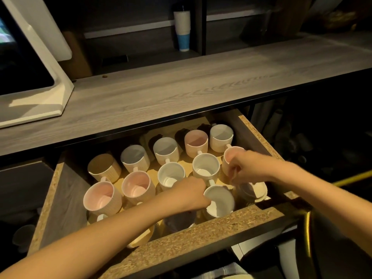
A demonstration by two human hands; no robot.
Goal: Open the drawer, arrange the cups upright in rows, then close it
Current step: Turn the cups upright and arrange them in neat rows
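Note:
The drawer [201, 236] stands pulled open under the counter, with several ribbed mugs upright in rows. My left hand [191, 194] grips the rim of a white mug [220, 202] near the drawer's front. My right hand [243, 168] holds the handle side of a pink-lined mug [231, 156] at the right of the middle row. A white mug [252, 191] lies tipped on its side in the front right corner. One beige mug [104, 167] at the back left leans over. My left forearm hides the cups in the front row.
A grey wood counter [181, 91] overhangs the back of the drawer. A white screen stand [32, 81] sits at its left. A stack of paper cups [182, 27] stands on a dark shelf behind. A brass handle [307, 228] is at the drawer's right front corner.

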